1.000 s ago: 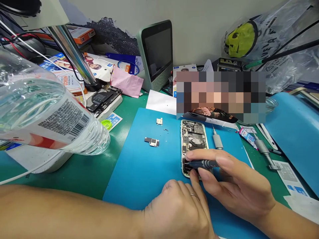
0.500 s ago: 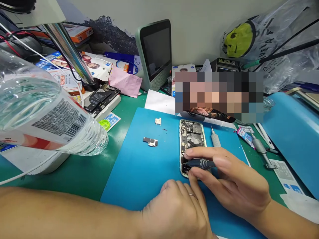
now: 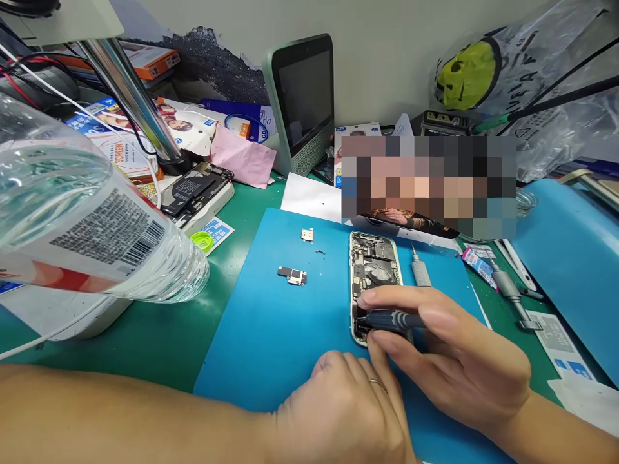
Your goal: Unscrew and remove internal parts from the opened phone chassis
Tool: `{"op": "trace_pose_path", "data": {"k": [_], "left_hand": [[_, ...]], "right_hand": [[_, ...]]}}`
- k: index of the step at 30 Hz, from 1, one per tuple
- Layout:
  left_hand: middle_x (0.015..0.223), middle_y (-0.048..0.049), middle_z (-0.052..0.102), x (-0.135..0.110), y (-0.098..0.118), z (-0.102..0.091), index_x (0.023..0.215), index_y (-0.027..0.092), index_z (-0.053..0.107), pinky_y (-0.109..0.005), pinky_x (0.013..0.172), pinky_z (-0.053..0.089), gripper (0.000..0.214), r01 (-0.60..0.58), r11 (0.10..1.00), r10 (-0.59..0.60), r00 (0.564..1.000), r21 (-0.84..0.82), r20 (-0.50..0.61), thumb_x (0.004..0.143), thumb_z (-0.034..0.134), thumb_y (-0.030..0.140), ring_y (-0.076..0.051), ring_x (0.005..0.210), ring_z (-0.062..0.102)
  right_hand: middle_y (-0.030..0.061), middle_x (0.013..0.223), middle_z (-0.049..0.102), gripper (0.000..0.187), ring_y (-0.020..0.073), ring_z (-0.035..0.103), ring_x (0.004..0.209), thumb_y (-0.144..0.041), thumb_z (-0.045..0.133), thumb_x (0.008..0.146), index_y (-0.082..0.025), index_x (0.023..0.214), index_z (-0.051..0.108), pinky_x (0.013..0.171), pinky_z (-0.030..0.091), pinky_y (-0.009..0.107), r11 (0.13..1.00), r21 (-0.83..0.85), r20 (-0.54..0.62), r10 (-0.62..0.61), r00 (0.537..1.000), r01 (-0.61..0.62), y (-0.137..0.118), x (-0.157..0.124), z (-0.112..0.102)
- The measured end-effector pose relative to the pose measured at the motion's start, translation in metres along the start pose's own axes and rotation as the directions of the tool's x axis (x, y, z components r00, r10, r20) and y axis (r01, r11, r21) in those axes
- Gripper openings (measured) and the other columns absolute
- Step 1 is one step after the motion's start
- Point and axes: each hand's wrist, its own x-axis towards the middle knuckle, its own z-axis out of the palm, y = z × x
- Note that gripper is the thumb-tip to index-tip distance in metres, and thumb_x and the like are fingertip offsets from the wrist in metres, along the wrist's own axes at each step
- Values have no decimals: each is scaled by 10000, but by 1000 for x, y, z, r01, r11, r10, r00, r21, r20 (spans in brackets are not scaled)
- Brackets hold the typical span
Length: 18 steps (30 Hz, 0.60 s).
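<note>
An opened phone (image 3: 378, 258) lies on the blue mat (image 3: 256, 322), its inner parts exposed. My right hand (image 3: 464, 348) is closed round a dark grey screwdriver (image 3: 391, 320), whose tip points left into the phone's lower end. Curled up below the phone is my left hand (image 3: 348, 406), with a ring on one finger. One of its fingers reaches up to the phone's bottom edge, near my right thumb; its palm and the other fingertips are hidden. Left of the phone lie a small dark and silver part (image 3: 293, 276), a metal SIM tray reader (image 3: 307, 235) and tiny screws or bits (image 3: 320, 252).
A large water bottle (image 3: 111, 225) leans in at left, near a lamp pole (image 3: 130, 96). Behind stands a small screen device (image 3: 302, 103). Another opened phone (image 3: 193, 190) lies at left. Rightward are a silver screwdriver (image 3: 420, 269), another grey tool (image 3: 512, 293) and a blue pad (image 3: 565, 258).
Both hands stay almost in place, with the screwdriver still at the phone's lower end. The view has shifted very slightly.
</note>
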Motion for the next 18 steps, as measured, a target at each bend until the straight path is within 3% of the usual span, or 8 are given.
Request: {"op": "trace_pose_path", "data": {"k": [5, 10, 14, 18], "left_hand": [[533, -49, 584, 0, -1, -1, 773, 86, 676, -308, 403, 208, 439, -5, 1000, 6, 1000, -20, 18, 933, 490, 450, -156, 393, 465], [493, -16, 535, 1, -1, -1, 947, 27, 710, -302, 396, 199, 443, 15, 1000, -15, 1000, -18, 12, 916, 493, 412, -153, 375, 438], [470, -7, 510, 1, -1, -2, 884, 45, 710, -294, 388, 218, 438, 9, 1000, -9, 1000, -9, -19, 910, 505, 431, -155, 374, 456], [539, -61, 603, 1, 0, -2, 856, 52, 706, -288, 386, 242, 426, 0, 999, 1, 999, -34, 39, 899, 522, 434, -157, 393, 487]], "right_hand": [[82, 1058, 767, 808, 234, 767, 952, 52, 652, 812, -309, 1495, 417, 684, 681, 341, 997, -80, -6, 1, 1000, -1, -1, 1, -4], [108, 1132, 724, 852, 236, 745, 980, 46, 634, 794, -292, 1533, 376, 768, 675, 360, 994, -105, -6, -17, 1000, 16, -1, -1, -6], [78, 1081, 704, 804, 221, 740, 937, -7, 664, 827, -327, 1515, 399, 765, 679, 346, 996, -89, -2, -26, 1000, 25, 1, 0, -6], [46, 1028, 697, 839, 200, 751, 883, 33, 676, 808, -359, 1503, 416, 757, 685, 315, 991, -127, -11, -30, 999, 29, 2, 1, -6]]}}
